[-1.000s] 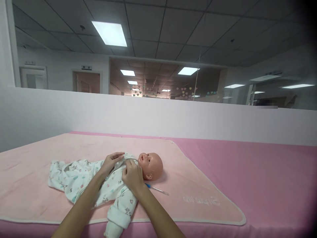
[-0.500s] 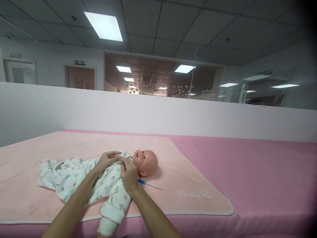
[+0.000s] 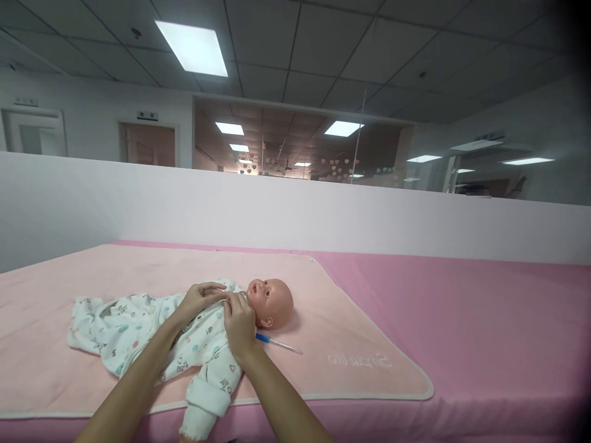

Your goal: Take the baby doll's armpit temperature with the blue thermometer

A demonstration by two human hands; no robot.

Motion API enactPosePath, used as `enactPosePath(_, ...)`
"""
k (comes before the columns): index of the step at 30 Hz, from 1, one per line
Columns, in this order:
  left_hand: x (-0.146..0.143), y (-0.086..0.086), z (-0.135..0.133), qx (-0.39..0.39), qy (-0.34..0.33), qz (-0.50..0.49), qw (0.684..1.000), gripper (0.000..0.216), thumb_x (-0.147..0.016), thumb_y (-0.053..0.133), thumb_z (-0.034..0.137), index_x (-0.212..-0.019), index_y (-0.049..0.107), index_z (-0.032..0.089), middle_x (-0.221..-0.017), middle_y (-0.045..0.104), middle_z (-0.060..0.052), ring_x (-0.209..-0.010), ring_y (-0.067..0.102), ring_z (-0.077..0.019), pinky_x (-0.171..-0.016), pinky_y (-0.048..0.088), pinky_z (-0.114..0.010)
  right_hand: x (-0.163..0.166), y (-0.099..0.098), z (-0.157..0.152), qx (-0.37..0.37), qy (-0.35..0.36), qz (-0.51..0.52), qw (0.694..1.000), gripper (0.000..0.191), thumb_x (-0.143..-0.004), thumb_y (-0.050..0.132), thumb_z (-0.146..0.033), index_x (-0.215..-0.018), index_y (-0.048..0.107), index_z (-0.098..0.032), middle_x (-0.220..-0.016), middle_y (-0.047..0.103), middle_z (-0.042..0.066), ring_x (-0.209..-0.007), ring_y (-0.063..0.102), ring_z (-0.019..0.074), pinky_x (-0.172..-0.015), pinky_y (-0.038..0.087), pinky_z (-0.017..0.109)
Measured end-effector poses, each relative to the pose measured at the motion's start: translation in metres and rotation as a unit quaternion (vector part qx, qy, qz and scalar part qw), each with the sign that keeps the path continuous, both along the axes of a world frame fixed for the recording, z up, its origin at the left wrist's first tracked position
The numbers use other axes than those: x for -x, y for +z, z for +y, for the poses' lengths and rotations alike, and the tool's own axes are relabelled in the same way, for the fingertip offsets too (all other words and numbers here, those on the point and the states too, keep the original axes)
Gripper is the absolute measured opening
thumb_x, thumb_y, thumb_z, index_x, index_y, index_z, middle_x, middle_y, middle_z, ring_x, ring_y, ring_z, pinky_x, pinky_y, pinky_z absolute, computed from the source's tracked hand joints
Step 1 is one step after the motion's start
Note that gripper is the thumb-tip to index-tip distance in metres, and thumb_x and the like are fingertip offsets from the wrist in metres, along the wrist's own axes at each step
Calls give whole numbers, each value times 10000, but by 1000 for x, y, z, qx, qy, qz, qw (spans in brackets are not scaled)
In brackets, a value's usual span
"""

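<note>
A baby doll (image 3: 276,301) lies on its back with its head to the right, dressed in a white printed baby outfit (image 3: 198,344). At the upper chest, just below the doll's neck, my left hand (image 3: 202,299) has its fingers bent and pinched on the outfit's front. My right hand (image 3: 239,320) is closed on the same cloth near the collar, its fingertips meeting those of the left. The bit of cloth between the fingertips is too small to make out. Beside my right wrist lies a thin stick (image 3: 279,344) with a blue end and a pale shaft.
Under the doll spreads a peach blanket (image 3: 360,332) with a pale border and faint lettering. It covers part of a pink sheet (image 3: 498,332). A low white partition (image 3: 295,212) runs along the back. Doors and a wide window are visible beyond.
Both hands stay at the doll's upper chest with barely any finger movement. The whole view has shifted very slightly.
</note>
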State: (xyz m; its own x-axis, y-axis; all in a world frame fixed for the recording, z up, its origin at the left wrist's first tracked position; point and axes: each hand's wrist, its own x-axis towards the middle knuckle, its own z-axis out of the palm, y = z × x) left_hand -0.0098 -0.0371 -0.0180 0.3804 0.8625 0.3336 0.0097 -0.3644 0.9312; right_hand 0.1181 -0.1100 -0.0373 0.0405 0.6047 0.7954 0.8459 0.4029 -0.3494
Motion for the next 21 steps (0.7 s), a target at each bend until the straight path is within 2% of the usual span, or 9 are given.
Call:
enactPosePath(4,0,1,0,-4,-6,11,1000,456,-595,705,427,-936,660,128,-858,704,-100,-835,639,-235,-753,491,-312,0,-2,1,1,6,3,1000,208,-853,408,-150,-963,577,-201,-897,629,27,-814,586,165,-707,463,259)
enactPosePath(9,0,7,-3,-12,-22,23,999,385,-641,643,461,-851,698,143,-912,697,-94,-941,603,-257,-828,461,-327,0,-4,3,-13,1,11,1000,233,-870,376,-170,-990,574,-193,-918,637,51,-823,596,169,-733,473,279)
enactPosePath(15,0,8,-6,-29,-84,17,996,338,-606,697,334,-899,688,166,-942,691,-75,-915,606,-241,-820,470,-322,0,-4,3,-22,-7,16,1000,282,-876,331,-148,-996,584,-181,-891,645,67,-799,602,171,-711,481,282)
enactPosePath(21,1,6,-5,-58,-120,37,990,325,-620,701,282,-925,687,171,-982,675,-87,-950,588,-246,-812,473,-320,1,-4,3,-6,-9,22,1000,267,-852,356,-125,-1004,567,-187,-876,636,54,-815,595,174,-728,475,282)
